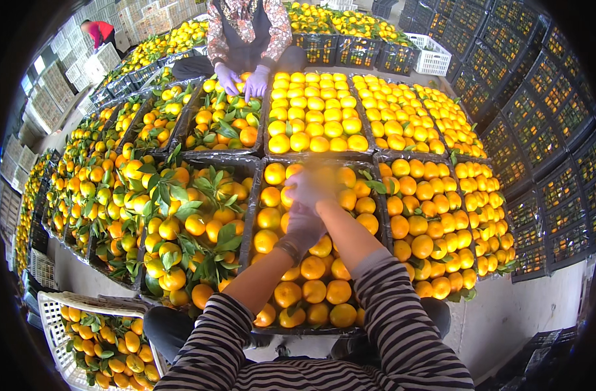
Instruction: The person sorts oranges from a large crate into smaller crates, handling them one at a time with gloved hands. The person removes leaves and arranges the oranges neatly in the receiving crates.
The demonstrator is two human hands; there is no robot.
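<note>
Both of my hands wear thin purple gloves and meet over the middle of a black crate lined with clear film [298, 328], which holds rows of orange citrus fruit [313, 268]. My left hand [305, 227] is lower, its wrist among the fruit, with its fingers hidden by the other hand. My right hand [310, 185] lies over it near the crate's far half; its fingers are blurred, and whether either hand holds a fruit cannot be told. Left of this crate stands another with loose citrus fruit and green leaves [195, 225].
Rows of neatly set fruit [427, 220] fill crates at the right. A co-worker's gloved hands [241, 83] rest over a leafy crate across from me. A white plastic crate of fruit [48, 322] stands at lower left. Stacked black crates [547, 122] rise at the right; another person [100, 34] bends far left.
</note>
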